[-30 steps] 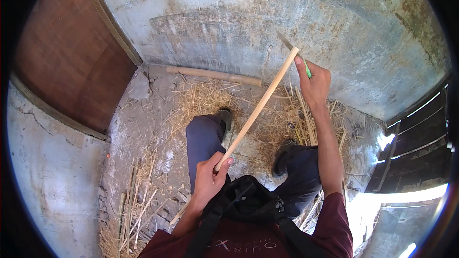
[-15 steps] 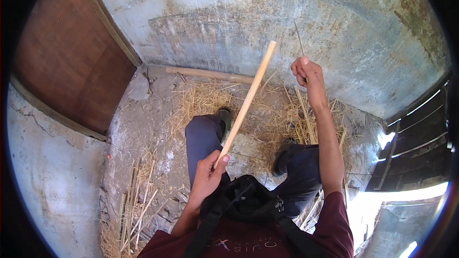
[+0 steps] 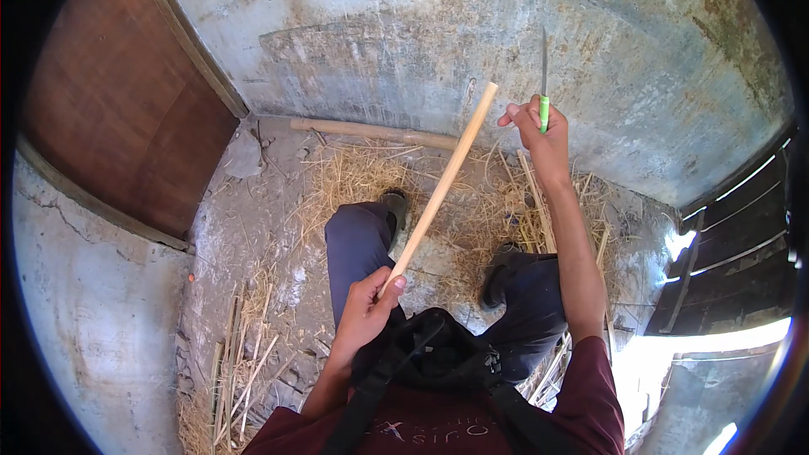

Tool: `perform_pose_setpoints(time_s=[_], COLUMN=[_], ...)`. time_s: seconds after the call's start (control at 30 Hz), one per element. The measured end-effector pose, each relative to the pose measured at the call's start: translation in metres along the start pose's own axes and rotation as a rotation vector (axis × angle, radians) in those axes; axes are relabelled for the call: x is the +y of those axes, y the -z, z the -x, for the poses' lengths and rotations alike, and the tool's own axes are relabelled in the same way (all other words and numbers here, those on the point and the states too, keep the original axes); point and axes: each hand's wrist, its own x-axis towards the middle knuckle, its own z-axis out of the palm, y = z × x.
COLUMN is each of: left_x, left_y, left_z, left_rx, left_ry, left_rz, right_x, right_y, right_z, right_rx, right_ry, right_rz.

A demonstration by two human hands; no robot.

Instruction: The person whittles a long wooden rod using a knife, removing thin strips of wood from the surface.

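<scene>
A pale, peeled bamboo stick (image 3: 445,181) slants up and to the right, its lower end gripped by my left hand (image 3: 368,307). Close to the stick's upper end is my right hand (image 3: 542,136), closed on a knife (image 3: 544,109) with a bright green handle. The thin blade points upward, apart from the stick. My right index finger and thumb stick out toward the stick's tip without clearly touching it. The stick's lowest end is hidden in my left palm.
Shavings (image 3: 354,177) lie about my feet. A longer bamboo pole (image 3: 379,132) rests along the base of the stained wall (image 3: 396,42). Split strips (image 3: 232,371) lie at lower left, and more strips (image 3: 537,202) beyond my right knee. A brown door panel (image 3: 126,101) stands at left.
My right hand has turned, so the green handle now shows and the blade stands more upright. The stick's top has shifted slightly right and down. My left hand keeps its hold.
</scene>
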Motion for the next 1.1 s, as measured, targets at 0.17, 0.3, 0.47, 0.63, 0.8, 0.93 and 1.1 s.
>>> perform_pose_setpoints(time_s=[0.17, 0.3, 0.47, 0.63, 0.8, 0.93, 1.1], left_x=[0.000, 0.001, -0.007, -0.014, 0.000, 0.012, 0.023], left_y=[0.000, 0.001, 0.004, 0.012, 0.017, 0.016, 0.015], left_z=[-0.001, -0.001, -0.002, -0.004, -0.003, -0.004, -0.016], left_rx=[-0.004, -0.030, 0.081, 0.103, 0.093, 0.078, -0.002], left_ry=[-0.011, -0.001, 0.015, 0.061, 0.135, 0.150, 0.092], left_rz=[-0.015, -0.036, 0.029, 0.098, 0.189, 0.258, 0.314], right_x=[-0.004, -0.004, -0.012, 0.003, 0.006, -0.007, -0.027], right_y=[0.008, 0.020, 0.033, 0.056, 0.052, 0.037, 0.003], right_z=[-0.002, -0.006, -0.010, -0.020, -0.013, -0.009, 0.014], right_rx=[0.033, 0.084, 0.165, 0.117, 0.122, 0.146, -0.053], right_ry=[0.000, 0.051, 0.077, 0.203, 0.131, 0.203, 0.170], right_rz=[-0.108, -0.141, -0.272, 0.264, 1.022, 0.945, 0.587])
